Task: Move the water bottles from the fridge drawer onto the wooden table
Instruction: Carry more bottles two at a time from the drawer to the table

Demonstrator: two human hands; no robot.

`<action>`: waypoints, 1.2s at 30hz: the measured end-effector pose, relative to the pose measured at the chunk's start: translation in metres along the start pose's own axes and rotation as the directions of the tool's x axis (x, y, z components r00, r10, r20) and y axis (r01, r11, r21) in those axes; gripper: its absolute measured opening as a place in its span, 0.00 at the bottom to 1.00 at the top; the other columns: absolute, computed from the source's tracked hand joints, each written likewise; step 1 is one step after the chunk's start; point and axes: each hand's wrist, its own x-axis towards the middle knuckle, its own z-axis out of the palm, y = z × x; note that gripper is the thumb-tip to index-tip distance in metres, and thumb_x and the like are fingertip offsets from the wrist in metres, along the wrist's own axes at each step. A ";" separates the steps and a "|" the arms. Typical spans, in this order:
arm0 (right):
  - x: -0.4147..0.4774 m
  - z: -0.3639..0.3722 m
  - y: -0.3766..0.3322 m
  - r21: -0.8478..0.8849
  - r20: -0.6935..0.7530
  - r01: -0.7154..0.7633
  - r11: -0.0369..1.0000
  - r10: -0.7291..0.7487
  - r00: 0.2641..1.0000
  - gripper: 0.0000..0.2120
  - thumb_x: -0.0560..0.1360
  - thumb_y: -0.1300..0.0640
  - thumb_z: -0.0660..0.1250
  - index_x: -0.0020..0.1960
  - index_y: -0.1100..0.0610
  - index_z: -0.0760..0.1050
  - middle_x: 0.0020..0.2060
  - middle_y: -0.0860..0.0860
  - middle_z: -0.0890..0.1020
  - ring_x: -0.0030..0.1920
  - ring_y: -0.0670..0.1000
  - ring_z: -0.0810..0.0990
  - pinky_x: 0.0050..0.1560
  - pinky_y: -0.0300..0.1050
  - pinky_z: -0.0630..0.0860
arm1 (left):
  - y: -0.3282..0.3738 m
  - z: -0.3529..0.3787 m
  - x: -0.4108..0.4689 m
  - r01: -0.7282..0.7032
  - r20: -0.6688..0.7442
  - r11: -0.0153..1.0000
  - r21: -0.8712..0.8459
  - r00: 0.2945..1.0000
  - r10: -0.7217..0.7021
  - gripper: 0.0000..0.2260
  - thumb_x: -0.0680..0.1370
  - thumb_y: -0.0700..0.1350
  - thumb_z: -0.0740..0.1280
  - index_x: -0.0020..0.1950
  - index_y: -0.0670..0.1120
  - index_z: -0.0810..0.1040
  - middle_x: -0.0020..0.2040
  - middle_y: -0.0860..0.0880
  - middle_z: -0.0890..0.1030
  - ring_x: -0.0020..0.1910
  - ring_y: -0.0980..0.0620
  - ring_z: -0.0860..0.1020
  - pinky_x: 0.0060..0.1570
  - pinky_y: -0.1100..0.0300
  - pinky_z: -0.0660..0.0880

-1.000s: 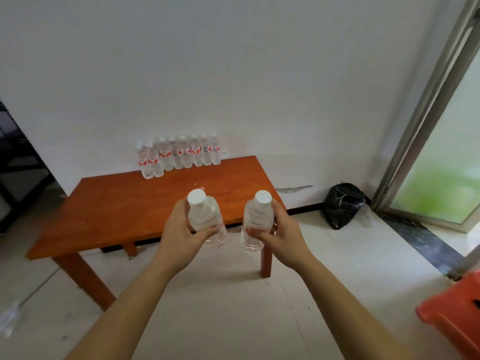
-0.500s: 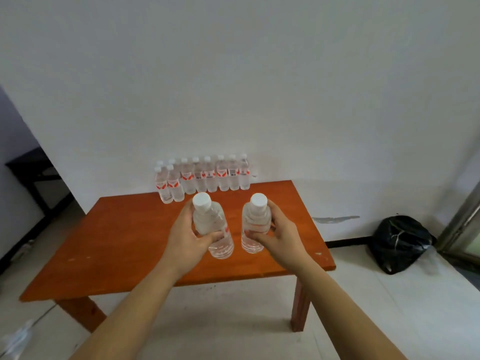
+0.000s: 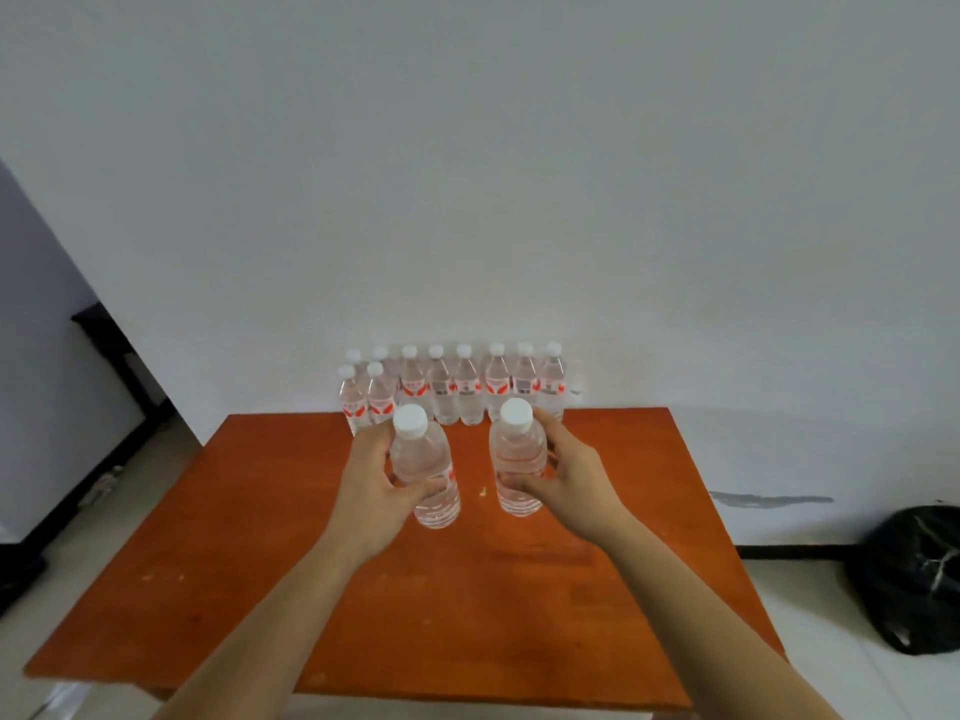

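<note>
Head view: I've closed on the wooden table; my left hand and right hand clamp two water bottles above its middle. The bottle row stands just beyond my fingertips, so set-down looks next.

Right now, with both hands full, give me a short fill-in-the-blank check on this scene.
1. Each hand holds one water ____.
2. The left hand and right hand are above the ____ table.
3. The row of bottles stands at the table's far edge, against the ____.
4. The held bottles' caps are ____.

Missing: bottle; wooden; wall; white
</note>
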 end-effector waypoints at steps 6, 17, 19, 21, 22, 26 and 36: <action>0.088 0.040 0.025 -0.107 0.057 -0.049 0.993 0.055 0.997 0.37 0.68 0.53 0.80 0.70 0.39 0.67 0.62 0.34 0.76 0.62 0.37 0.75 0.63 0.35 0.72 | -0.068 -0.004 0.095 -0.016 0.055 0.999 0.049 0.998 0.013 0.33 0.64 0.46 0.82 0.58 0.68 0.68 0.60 0.60 0.74 0.62 0.53 0.74 0.63 0.44 0.73; 0.215 0.108 0.098 -0.336 -0.059 -0.272 0.902 0.267 0.962 0.40 0.65 0.51 0.80 0.73 0.41 0.67 0.69 0.45 0.73 0.66 0.49 0.73 0.66 0.52 0.74 | -0.188 0.003 0.245 -0.029 0.233 0.971 0.235 0.972 -0.028 0.33 0.62 0.53 0.81 0.65 0.51 0.76 0.58 0.59 0.77 0.55 0.58 0.72 0.57 0.58 0.68; 0.231 0.116 0.117 -0.329 -0.053 -0.307 0.893 0.307 0.950 0.42 0.65 0.54 0.80 0.75 0.43 0.66 0.69 0.46 0.72 0.67 0.50 0.73 0.67 0.54 0.74 | -0.206 0.011 0.264 -0.019 0.269 0.963 0.269 0.962 -0.056 0.32 0.61 0.56 0.80 0.62 0.52 0.78 0.56 0.57 0.81 0.53 0.57 0.75 0.58 0.55 0.72; 0.243 0.123 0.135 -0.305 -0.049 -0.331 0.893 0.332 0.942 0.42 0.65 0.58 0.80 0.75 0.44 0.66 0.68 0.46 0.73 0.67 0.51 0.73 0.66 0.56 0.75 | -0.220 0.019 0.279 0.004 0.280 0.954 0.299 0.956 -0.092 0.30 0.60 0.59 0.80 0.59 0.52 0.78 0.53 0.55 0.82 0.51 0.54 0.78 0.55 0.49 0.77; 0.250 0.127 0.145 -0.293 -0.047 -0.338 0.895 0.339 0.939 0.42 0.65 0.59 0.79 0.75 0.45 0.67 0.69 0.46 0.73 0.68 0.51 0.73 0.66 0.56 0.75 | -0.225 0.023 0.285 0.022 0.275 0.950 0.311 0.955 -0.112 0.31 0.60 0.58 0.80 0.59 0.51 0.78 0.54 0.54 0.81 0.52 0.53 0.78 0.55 0.49 0.77; 0.273 0.149 0.171 -0.247 -0.053 -0.380 0.891 0.379 0.924 0.40 0.67 0.65 0.74 0.75 0.44 0.67 0.69 0.48 0.73 0.68 0.53 0.74 0.64 0.56 0.77 | -0.240 0.041 0.298 0.023 0.215 0.921 0.388 0.970 -0.115 0.32 0.61 0.53 0.82 0.62 0.47 0.77 0.58 0.50 0.78 0.57 0.49 0.76 0.58 0.51 0.73; 0.321 0.199 0.188 -0.203 -0.050 -0.401 0.893 0.399 0.915 0.31 0.74 0.63 0.72 0.75 0.50 0.68 0.67 0.50 0.77 0.65 0.52 0.77 0.63 0.44 0.75 | -0.284 0.056 0.334 -0.138 0.199 0.690 0.711 0.980 -0.008 0.28 0.61 0.61 0.79 0.55 0.49 0.79 0.49 0.50 0.84 0.57 0.46 0.76 0.53 0.46 0.72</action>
